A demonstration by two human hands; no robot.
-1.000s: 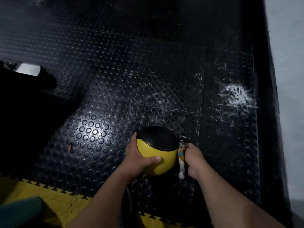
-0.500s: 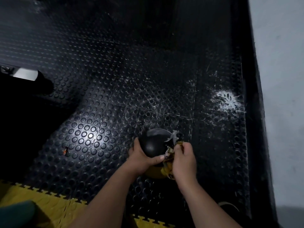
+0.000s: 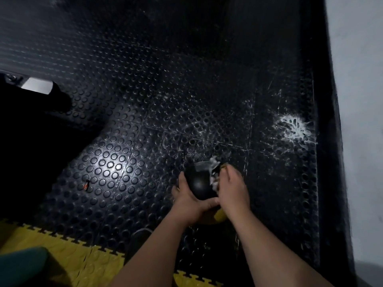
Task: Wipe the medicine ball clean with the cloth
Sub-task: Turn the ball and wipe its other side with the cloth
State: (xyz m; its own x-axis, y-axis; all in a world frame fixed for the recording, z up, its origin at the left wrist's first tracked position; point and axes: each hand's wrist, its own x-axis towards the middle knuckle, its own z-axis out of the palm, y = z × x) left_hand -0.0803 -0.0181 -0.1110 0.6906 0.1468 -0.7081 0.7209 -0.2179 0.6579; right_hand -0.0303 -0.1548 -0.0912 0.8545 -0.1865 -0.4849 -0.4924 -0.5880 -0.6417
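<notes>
left hand (image 3: 187, 198) is cupping the ball (image 3: 199, 184) to steady it; right hand (image 3: 233, 188) is pinching the cloth (image 3: 213, 171) against its side, wiping.

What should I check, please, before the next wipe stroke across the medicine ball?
1. Ball steadied: ok. The left hand cups the medicine ball from its left and underside.
2. Cloth in hand: ok. The right hand presses the cloth against the ball's right side.
3. Cloth on the surface: ok, it touches the black half.
4. Yellow half reachable: not ok, it faces down, only a sliver shows.
5. Ball clean: cannot tell, the light is too dim.
6. Floor nearby: not ok, a white splatter marks the studded mat.
</notes>
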